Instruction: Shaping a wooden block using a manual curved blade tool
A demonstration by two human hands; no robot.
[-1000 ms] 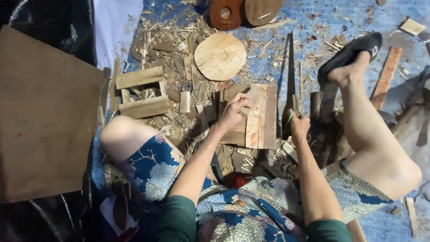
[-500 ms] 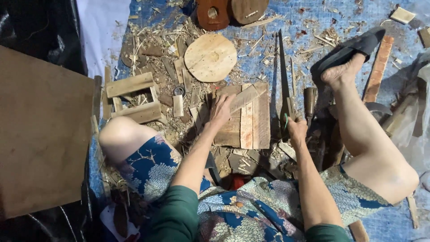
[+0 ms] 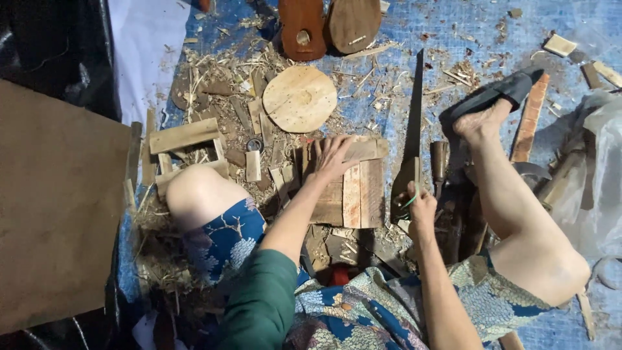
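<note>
Left hand (image 3: 334,155) lies flat, fingers spread, pressing the slatted wooden panel (image 3: 353,191) at frame centre; slats run vertically. Right hand (image 3: 421,206) sits just right of the panel, clenched on a thin green stick, beside the handsaw (image 3: 413,123), whose blade points up-frame.

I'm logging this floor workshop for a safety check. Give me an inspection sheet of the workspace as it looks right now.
Surface: blue tarp on the floor, strewn with wood shavings and chips.
Job's things: small slatted wooden panel under the left hand; handsaw lying beside it, blade pointing away from the person.
Clutter: round wooden disc, small wooden frame, two brown guitar-shaped pieces, offcut blocks, black sandal.
Hands: left hand flat on the panel; right hand at the saw's handle end, fingers closed on a thin green item.
Cables: nothing seen.
Surroundings: large brown board at left, black sheeting, clear plastic bag at right.
</note>
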